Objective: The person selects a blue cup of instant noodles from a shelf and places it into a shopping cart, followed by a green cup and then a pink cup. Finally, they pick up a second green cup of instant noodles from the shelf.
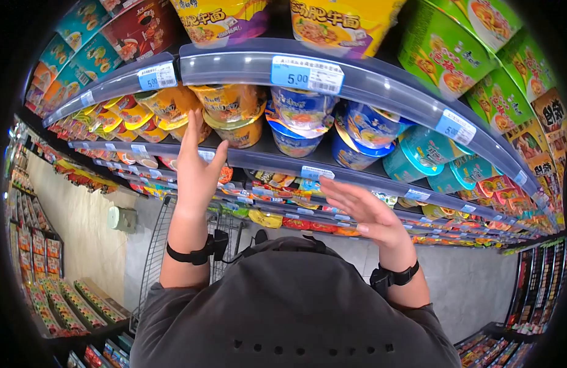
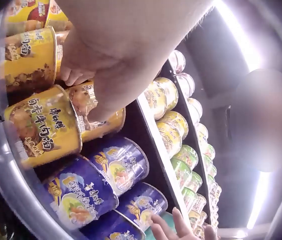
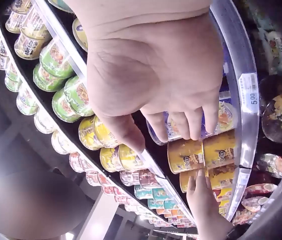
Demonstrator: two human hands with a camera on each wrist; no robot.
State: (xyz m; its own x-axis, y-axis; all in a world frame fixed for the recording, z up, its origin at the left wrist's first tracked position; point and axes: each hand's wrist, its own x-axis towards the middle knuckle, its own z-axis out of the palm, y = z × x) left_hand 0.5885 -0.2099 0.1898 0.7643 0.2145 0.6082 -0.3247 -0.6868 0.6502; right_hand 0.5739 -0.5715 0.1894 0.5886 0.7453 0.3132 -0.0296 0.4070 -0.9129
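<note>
My left hand (image 1: 194,165) reaches up to the shelf, its fingertips at the orange instant noodle cups (image 1: 229,103) and its thumb held apart. In the left wrist view, this hand (image 2: 106,65) covers part of the orange cups (image 2: 45,125) behind the front one. My right hand (image 1: 369,211) is in front of the shelf edge, fingers extended and holding nothing. Blue noodle cups (image 1: 302,110) stand stacked beside the orange ones. From the right wrist, the palm and spread fingers of the right hand (image 3: 156,75) overlap the blue cups, with orange cups (image 3: 186,154) just past the fingertips.
A curved shelf edge with price tags (image 1: 307,73) runs above the cups, with yellow tubs (image 1: 342,24) and green packs (image 1: 443,49) over it. Teal cups (image 1: 421,150) stand farther right. Behind my left arm is a wire shopping cart (image 1: 155,245).
</note>
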